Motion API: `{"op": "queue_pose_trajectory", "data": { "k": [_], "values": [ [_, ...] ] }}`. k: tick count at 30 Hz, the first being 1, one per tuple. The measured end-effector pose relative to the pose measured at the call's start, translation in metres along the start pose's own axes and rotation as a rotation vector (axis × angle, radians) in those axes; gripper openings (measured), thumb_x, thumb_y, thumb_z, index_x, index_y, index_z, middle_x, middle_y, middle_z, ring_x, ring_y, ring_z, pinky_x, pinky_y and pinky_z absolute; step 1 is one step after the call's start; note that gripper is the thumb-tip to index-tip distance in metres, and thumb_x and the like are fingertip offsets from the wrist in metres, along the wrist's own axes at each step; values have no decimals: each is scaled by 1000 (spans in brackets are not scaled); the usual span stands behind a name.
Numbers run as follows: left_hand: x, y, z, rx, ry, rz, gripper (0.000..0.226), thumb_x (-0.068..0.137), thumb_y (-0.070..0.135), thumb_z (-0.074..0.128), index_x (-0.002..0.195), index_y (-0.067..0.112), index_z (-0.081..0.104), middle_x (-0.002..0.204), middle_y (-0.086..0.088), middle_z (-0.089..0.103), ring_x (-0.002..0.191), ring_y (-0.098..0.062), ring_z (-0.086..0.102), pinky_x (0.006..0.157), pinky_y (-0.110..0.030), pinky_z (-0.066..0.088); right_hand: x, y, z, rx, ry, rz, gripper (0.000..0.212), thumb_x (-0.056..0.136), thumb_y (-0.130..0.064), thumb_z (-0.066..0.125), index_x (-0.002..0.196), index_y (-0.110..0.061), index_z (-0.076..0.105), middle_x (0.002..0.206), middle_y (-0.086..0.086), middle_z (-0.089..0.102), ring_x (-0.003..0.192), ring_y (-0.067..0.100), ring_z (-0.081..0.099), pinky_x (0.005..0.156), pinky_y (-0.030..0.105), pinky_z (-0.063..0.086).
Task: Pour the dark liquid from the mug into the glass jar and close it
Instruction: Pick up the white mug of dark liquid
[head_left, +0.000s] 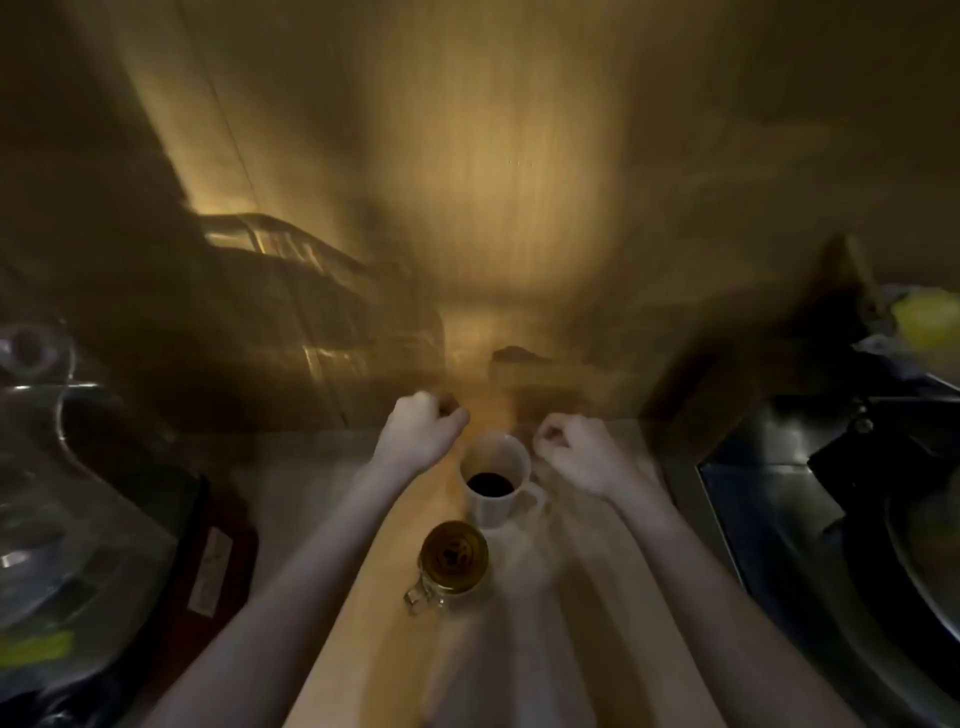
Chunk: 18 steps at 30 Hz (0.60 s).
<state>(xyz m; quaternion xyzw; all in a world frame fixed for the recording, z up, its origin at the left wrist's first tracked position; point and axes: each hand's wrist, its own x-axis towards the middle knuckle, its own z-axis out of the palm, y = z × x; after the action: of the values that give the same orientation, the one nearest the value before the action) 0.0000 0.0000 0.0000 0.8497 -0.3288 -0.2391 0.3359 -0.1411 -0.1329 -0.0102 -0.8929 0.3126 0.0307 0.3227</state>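
Both fists, left hand (423, 426) and right hand (571, 452), are curled empty beside the mug (493, 480); liquid could be spilled past the narrow-mouthed jar (453, 558).

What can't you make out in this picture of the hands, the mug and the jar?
- Left hand: curled, something brown by the fingers; blur hides whether it holds anything.
- Right hand: curled too; its grip is unclear in the blur.
- Jar: seen from above; whether its lid is on is unclear.
- Mug: dark liquid shows, but its depth does not.
- Left and right edges: dim, smeared clutter, cut off by the frame.
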Motion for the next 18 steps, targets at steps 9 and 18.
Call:
{"op": "queue_pose_trajectory", "data": {
  "k": [9,18],
  "values": [
    [6,-42,51,-105,-84,-251,63,84,33,55,137,6,34,135,-15,50,118,-30,51,93,-37,44,5,41,80,134,81,96,43,87,-16,56,128,-16,43,123,8,58,112,27,55,88,39,50],
    [5,-44,64,-247,-148,-299,64,79,30,61,135,8,39,137,-14,49,123,-31,47,103,-46,40,7,50,101,290,174,125,14,91,-6,56,99,4,60,88,17,65,79,19,54,58,18,28]
  ]
}}
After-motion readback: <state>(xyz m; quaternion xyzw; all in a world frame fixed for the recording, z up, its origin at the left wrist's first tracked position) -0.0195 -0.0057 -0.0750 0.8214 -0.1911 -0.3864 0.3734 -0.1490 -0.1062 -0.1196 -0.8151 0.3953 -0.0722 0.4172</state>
